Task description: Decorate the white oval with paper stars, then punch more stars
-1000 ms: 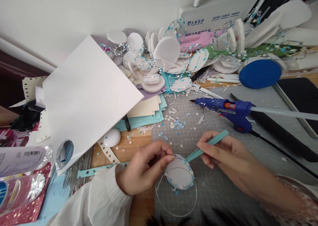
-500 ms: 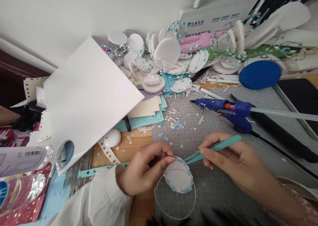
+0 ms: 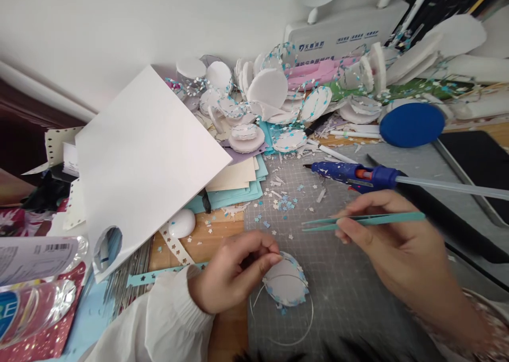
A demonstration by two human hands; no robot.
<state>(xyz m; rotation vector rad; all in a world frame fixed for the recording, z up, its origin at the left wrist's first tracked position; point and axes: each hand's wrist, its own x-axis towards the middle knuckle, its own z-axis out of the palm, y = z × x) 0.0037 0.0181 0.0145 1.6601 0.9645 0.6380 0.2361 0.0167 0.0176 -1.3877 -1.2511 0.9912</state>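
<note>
Between thumb and forefinger, my left hand (image 3: 240, 272) pinches the upper left edge of a white foam disc (image 3: 285, 285). Small blue and white flowers line the disc's rim, and a thin pale wire crosses its face and loops out below it. My right hand (image 3: 392, 245) grips teal tweezers (image 3: 382, 219), held nearly level to the upper right of the disc. The tweezer tips are apart and clear of the disc; I cannot make out anything between them. Scattered little paper flowers (image 3: 287, 203) lie on the grey cutting mat beyond the disc.
A blue glue gun (image 3: 350, 175) with a glue stick lies behind my right hand. A white board (image 3: 151, 166) leans at the left. Foam discs (image 3: 267, 88) with flowered wires pile up along the wall. A blue round lid (image 3: 412, 124) and a dark tablet-like object (image 3: 477, 166) sit at right.
My right hand has drawn the tweezers away from the disc's rim, up and to the right, turning them nearly level. My left hand keeps its pinch on the disc. The view has shifted slightly.
</note>
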